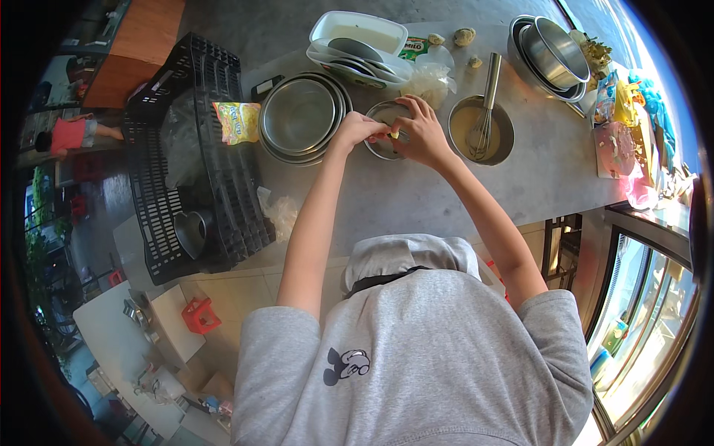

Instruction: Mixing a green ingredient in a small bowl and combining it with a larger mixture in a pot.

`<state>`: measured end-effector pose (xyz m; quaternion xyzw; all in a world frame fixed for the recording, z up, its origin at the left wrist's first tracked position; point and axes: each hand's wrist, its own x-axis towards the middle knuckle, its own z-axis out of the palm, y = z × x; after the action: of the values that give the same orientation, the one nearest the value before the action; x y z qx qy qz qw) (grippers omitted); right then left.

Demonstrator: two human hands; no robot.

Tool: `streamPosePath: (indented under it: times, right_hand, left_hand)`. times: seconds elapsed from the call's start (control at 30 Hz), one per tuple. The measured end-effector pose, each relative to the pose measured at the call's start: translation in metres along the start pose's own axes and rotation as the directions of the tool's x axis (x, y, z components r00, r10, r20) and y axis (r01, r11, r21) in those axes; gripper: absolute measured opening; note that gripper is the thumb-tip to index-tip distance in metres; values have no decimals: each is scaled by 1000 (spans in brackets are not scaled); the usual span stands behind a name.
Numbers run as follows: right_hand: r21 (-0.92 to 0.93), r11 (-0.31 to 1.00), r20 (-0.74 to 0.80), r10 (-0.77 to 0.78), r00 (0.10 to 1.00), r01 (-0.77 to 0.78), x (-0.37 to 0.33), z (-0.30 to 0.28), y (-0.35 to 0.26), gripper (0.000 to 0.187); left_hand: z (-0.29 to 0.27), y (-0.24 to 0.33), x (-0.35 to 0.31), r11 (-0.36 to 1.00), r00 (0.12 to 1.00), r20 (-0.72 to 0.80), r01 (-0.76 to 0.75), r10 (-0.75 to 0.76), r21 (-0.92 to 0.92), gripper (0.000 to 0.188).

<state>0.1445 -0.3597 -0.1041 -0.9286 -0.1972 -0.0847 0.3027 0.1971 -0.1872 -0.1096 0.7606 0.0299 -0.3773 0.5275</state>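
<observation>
My left hand [357, 132] and my right hand [422, 135] meet over a small metal bowl [381, 152]. Their fingertips pinch together around a small pale yellow thing [394, 135], too small and covered to name. Red shows beside the left fingertips. What lies in the bowl is mostly hidden by the hands. Just right of them stands a metal pot [506, 141] holding a light brownish liquid. A wire whisk [488, 104] leans in it, handle up against the far rim. To the left sit nested round metal pans [300, 115].
A black plastic crate [160, 230] and a yellow packet [238, 123] are at left. White plastic containers [357, 31], a clear plastic bag [429, 78] and brown lumps [464, 36] lie beyond the bowl. Stacked metal bowls [554, 56] and colourful packets [617, 104] stand right.
</observation>
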Motion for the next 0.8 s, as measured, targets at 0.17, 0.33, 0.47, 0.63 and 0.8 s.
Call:
streamPosePath:
  times: [0.17,0.33,0.47,0.63,0.8]
  right_hand:
    - [49,999,0,20,1000,-20,2,11,9,13]
    - [316,933,91,152,984,-173,6,24,16,14]
    - [564,707,277,325,904,-427,10,23,29,24]
    - [531,713,242,390,888,-458,7,21,30,22]
    - [31,997,-88,79,993,-76,-5,37,-1,10]
  left_hand:
    - [-4,-2,1,1000,1000,13,-5,5,2,21]
    - [-7,-7,-3,996,997,-3,-73,73,-52,18]
    - [-7,-9,-14,949,940,-134,-305,312,76,18]
    - [-13,-6,-29,608,634,-205,-521,746,599,18]
    - [0,-48,-23,915,852,-408,-177,326,362,23]
